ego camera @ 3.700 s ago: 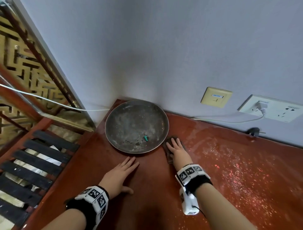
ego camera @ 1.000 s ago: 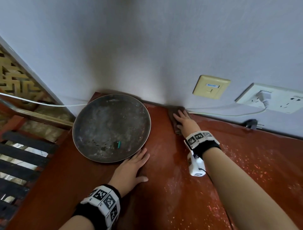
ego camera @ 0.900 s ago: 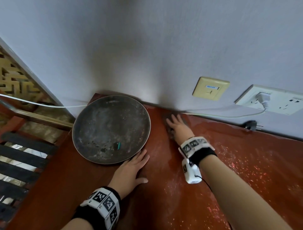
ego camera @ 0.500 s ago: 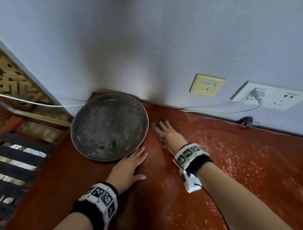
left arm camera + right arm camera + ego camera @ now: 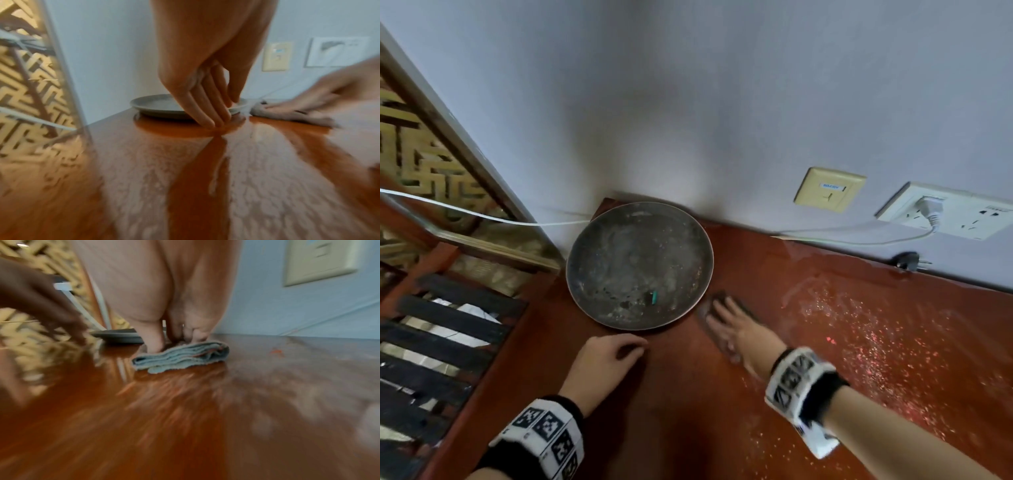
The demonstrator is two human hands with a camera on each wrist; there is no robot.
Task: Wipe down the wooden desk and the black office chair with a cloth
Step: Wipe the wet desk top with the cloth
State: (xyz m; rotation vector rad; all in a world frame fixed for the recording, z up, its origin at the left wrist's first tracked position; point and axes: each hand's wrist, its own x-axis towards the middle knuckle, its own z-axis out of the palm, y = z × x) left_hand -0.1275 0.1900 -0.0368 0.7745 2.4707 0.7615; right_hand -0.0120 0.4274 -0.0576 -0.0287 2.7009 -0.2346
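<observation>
The glossy red-brown wooden desk (image 5: pixel 688 411) fills the near scene. One round dark metal tray (image 5: pixel 639 263) sits in its far left corner. One folded grey-blue cloth (image 5: pixel 180 355) lies just right of the tray's near rim, its long axis running near to far, with the right hand (image 5: pixel 739 330) pressing it flat, fingers straight. The left hand (image 5: pixel 602 363), fingers curled and holding nothing, touches the desk beside the tray's near edge. The chair is out of view.
</observation>
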